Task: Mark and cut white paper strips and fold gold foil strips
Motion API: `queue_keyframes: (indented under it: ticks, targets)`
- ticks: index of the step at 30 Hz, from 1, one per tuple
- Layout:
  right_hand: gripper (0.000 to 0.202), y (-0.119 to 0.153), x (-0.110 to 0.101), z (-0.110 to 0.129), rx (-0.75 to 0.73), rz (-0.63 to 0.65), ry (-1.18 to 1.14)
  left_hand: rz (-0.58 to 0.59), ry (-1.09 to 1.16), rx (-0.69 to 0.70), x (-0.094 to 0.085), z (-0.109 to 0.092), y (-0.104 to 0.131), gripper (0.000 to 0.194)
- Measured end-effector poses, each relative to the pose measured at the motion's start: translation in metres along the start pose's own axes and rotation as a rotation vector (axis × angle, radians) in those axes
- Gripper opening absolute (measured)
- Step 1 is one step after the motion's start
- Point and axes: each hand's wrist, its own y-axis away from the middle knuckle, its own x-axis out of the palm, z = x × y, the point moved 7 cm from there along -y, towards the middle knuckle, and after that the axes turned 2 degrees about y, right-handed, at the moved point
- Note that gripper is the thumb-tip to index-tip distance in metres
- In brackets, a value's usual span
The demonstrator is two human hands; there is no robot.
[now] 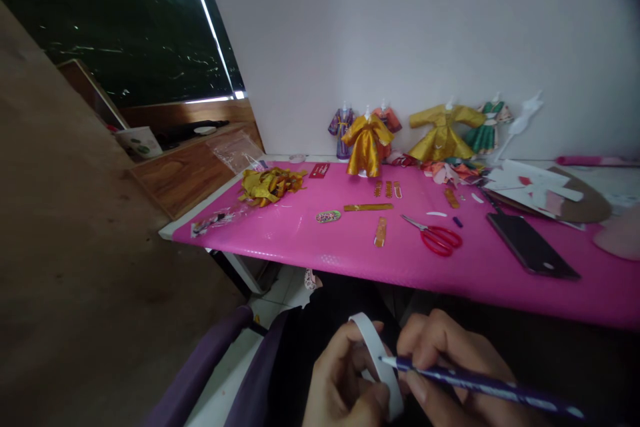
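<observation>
Above my lap, my left hand [345, 377] is closed round a curved white band [373, 343], thumb and fingers on its edges. My right hand [450, 360] grips a purple pen [480, 383], its white tip end touching or very near the band's outer face. The lower end of the band passes out of sight by my left thumb. On the pink table ahead lie red-handled scissors [440, 239], a small gold fabric strip [380, 232], a longer gold strip [369, 207] and a small dark blue cap [457, 221].
Several small dresses, among them a gold one [367, 143], stand along the wall. A black phone [533, 243] lies at the right near white paper pieces [530, 183]. Gold fabric scraps [273, 185] are heaped at the left. A purple chair armrest [205, 367] is at my left.
</observation>
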Motion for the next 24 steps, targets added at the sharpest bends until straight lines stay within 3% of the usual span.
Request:
queue_keyframes:
  ticks: [9,24]
  targets:
    - [0.016,0.0013,0.0012,-0.0034,-0.009,0.011,-0.019,-0.041,0.017,-0.022,0.0008,-0.0002,0.0003,0.035]
    - [0.015,-0.0041,-0.0017,-0.0014,-0.020,-0.022,-0.039,-0.003,0.014,-0.020,0.0026,-0.0011,-0.0006,0.034]
